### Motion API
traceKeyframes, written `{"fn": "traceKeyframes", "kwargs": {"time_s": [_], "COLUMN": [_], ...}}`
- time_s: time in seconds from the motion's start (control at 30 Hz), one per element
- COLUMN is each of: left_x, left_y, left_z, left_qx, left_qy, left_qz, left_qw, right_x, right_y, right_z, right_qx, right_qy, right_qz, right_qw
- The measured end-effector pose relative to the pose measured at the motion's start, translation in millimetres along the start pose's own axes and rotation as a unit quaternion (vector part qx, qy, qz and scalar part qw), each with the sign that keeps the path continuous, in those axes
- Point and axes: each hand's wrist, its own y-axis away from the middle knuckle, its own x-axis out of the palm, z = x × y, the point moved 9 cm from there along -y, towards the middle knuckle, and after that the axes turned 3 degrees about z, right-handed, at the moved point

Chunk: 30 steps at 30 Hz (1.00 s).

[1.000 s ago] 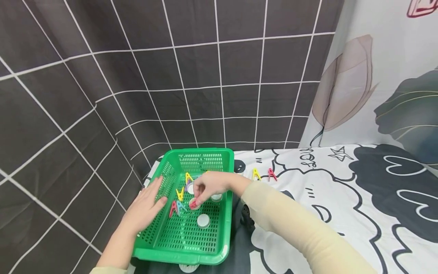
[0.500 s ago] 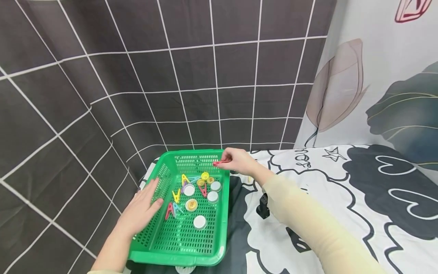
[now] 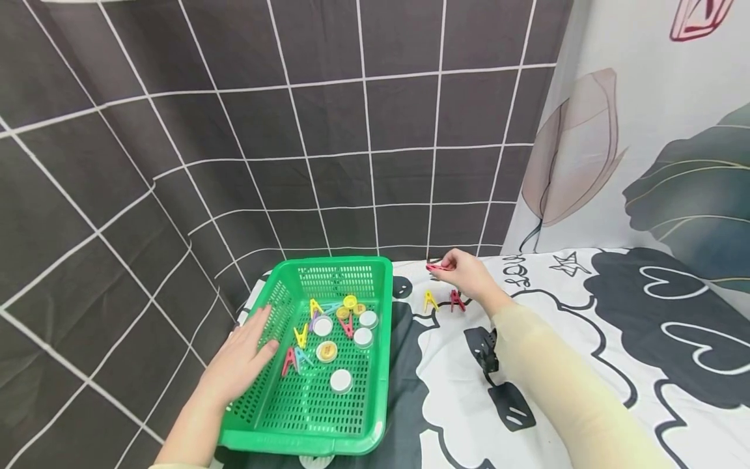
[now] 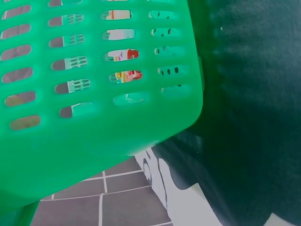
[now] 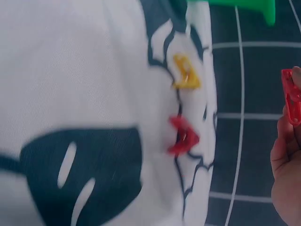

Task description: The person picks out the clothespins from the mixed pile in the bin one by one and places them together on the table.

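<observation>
My right hand (image 3: 469, 277) pinches a red clothespin (image 5: 292, 96) above the cloth, to the right of the green basket (image 3: 383, 365). Below that hand, a yellow clothespin (image 3: 430, 300) and another red clothespin (image 3: 457, 300) lie on the cloth. My left hand (image 3: 243, 355) rests at the basket's left rim, fingers extended and holding nothing. Inside the basket are several clothespins, among them a yellow one (image 3: 301, 335) and a blue one (image 3: 301, 358). Several white caps (image 3: 341, 381) and a few small yellow caps (image 3: 349, 301) lie among them.
A white cloth (image 3: 556, 339) with black drawings covers the surface. Dark gridded fabric (image 3: 328, 163) hangs behind and to the left. A round white object (image 3: 316, 461) shows partly under the basket's front edge.
My right hand has lifted the red clothespin from a cap in the basket and carried it right, over the rim. My left hand stays at the rim.
</observation>
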Motion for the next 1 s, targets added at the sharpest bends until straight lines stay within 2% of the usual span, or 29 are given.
{"fn": "traceKeyframes", "kwargs": {"time_s": [0.23, 0.37, 0.73, 1.0], "left_x": [-0.5, 0.4, 1.1, 0.4], "left_y": [-0.7, -1.8, -1.3, -1.0], "left_z": [-1.6, -2.6, -0.3, 1.4], "left_qx": [0.001, 0.005, 0.002, 0.006], "left_qy": [0.003, 0.006, 0.011, 0.015], "left_qz": [0.002, 0.002, 0.006, 0.002], "left_qw": [1.0000, 1.0000, 0.9999, 0.9999], "right_x": [-16, -21, -24, -21], "right_y": [12, 21, 47, 59], "right_z": [-38, -55, -84, -99], "right_qx": [0.060, 0.076, 0.095, 0.140], "right_qy": [0.031, 0.046, 0.057, 0.049], "right_qz": [-0.024, -0.037, -0.093, -0.117], "right_qw": [0.997, 0.995, 0.989, 0.982]}}
